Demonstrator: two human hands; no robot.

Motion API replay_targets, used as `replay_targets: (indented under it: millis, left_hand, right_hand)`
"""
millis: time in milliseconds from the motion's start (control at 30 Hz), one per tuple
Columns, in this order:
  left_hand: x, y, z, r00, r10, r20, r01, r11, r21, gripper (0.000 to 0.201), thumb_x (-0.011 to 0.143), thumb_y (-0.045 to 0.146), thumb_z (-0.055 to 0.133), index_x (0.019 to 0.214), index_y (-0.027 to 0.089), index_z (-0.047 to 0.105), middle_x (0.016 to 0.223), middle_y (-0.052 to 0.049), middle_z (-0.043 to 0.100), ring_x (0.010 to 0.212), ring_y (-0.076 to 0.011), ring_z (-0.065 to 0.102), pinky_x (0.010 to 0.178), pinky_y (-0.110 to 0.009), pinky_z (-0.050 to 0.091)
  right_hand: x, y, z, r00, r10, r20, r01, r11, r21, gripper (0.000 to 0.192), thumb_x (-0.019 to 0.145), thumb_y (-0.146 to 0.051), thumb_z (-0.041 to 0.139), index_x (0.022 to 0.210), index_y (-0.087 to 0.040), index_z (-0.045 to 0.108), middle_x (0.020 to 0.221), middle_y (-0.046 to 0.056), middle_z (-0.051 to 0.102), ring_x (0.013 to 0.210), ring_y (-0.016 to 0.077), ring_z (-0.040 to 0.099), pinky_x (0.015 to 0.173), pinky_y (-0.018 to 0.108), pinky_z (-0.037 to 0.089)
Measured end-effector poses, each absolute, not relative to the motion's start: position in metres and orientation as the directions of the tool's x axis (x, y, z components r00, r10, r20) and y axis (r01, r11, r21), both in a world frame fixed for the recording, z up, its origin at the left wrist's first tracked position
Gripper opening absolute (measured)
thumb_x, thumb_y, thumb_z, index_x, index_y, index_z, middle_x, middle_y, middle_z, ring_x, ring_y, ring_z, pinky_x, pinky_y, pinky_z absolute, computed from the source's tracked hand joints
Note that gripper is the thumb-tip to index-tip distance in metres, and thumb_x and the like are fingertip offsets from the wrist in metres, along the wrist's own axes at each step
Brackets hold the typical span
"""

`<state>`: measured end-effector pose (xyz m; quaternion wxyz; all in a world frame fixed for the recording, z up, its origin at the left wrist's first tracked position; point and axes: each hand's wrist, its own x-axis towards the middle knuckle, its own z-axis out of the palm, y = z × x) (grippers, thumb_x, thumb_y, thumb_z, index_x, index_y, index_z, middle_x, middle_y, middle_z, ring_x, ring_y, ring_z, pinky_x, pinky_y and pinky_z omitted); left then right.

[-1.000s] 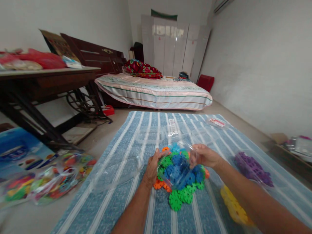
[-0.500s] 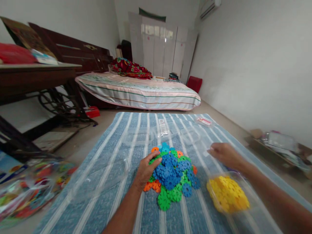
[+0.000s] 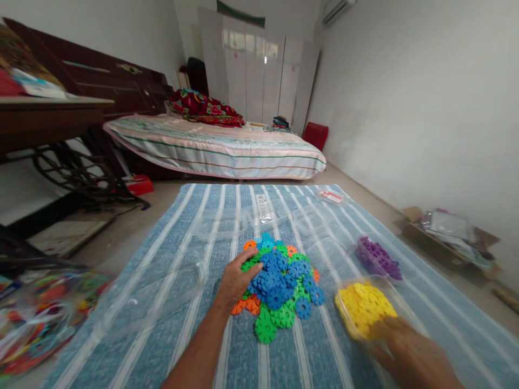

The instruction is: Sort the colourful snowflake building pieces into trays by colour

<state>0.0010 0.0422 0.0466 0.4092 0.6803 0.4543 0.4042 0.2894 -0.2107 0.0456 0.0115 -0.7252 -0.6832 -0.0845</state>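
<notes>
My left hand (image 3: 235, 279), spread, presumably steadies the pile (image 3: 279, 283); right hand (image 3: 409, 346) at tub (image 3: 399, 300), four o'clock — its grip I cannot tell.

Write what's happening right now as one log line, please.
left hand: open, at left side of mixed-colour pile | right hand: blurred, at yellow pieces in clear tub, grip unclear | beyond tub: purple pieces
</notes>
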Motion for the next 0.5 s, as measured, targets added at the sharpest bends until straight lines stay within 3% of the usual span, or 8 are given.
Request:
replay_targets:
  millis: [167, 300, 400, 500]
  left_hand:
    - [0.000, 0.041, 0.045, 0.259, 0.947, 0.189, 0.267, -0.258, 0.928, 0.041, 0.064, 0.036, 0.068, 0.101, 0.018, 0.070, 0.113, -0.008, 0.069, 0.112, -0.0259, 0.059, 0.106, -0.042, 0.037]
    - [-0.002, 0.041, 0.044, 0.260, 0.949, 0.178, 0.248, -0.244, 0.938, 0.039, 0.064, 0.032, 0.066, 0.100, 0.018, 0.070, 0.115, -0.007, 0.068, 0.113, -0.0257, 0.058, 0.106, -0.043, 0.036]
    - [-0.002, 0.040, 0.044, 0.261, 0.951, 0.167, 0.236, -0.231, 0.944, 0.036, 0.065, 0.032, 0.065, 0.098, 0.018, 0.071, 0.114, -0.007, 0.068, 0.113, -0.0258, 0.058, 0.106, -0.043, 0.036]
    - [-0.001, 0.038, 0.046, 0.269, 0.948, 0.169, 0.201, -0.227, 0.953, 0.032, 0.070, 0.039, 0.064, 0.092, 0.019, 0.073, 0.114, -0.007, 0.068, 0.115, -0.0255, 0.057, 0.107, -0.042, 0.034]
  right_hand:
    - [0.304, -0.215, 0.037, -0.155, 0.969, 0.192, 0.982, 0.173, -0.078, 0.023, 0.075, -0.014, 0.048, 0.086, -0.031, 0.059, 0.078, 0.001, 0.068, 0.071, 0.0200, 0.065, 0.055, 0.027, 0.053]
    - [0.279, -0.201, 0.086, -0.388, 0.908, 0.160, 0.880, 0.416, -0.230, 0.006, 0.084, -0.029, 0.050, 0.078, -0.031, 0.052, 0.070, -0.004, 0.066, 0.057, 0.0165, 0.061, 0.049, 0.024, 0.049]
    - [0.249, -0.176, 0.130, -0.571, 0.814, 0.104, 0.748, 0.569, -0.343, 0.021, 0.089, -0.034, 0.045, 0.070, -0.026, 0.050, 0.065, -0.003, 0.063, 0.055, 0.0134, 0.057, 0.050, 0.023, 0.044]
    - [0.222, -0.129, 0.166, -0.639, 0.761, -0.110, 0.636, 0.444, -0.631, 0.020, 0.090, -0.027, 0.048, 0.076, -0.024, 0.061, 0.074, -0.004, 0.067, 0.072, 0.0097, 0.061, 0.068, 0.019, 0.045]
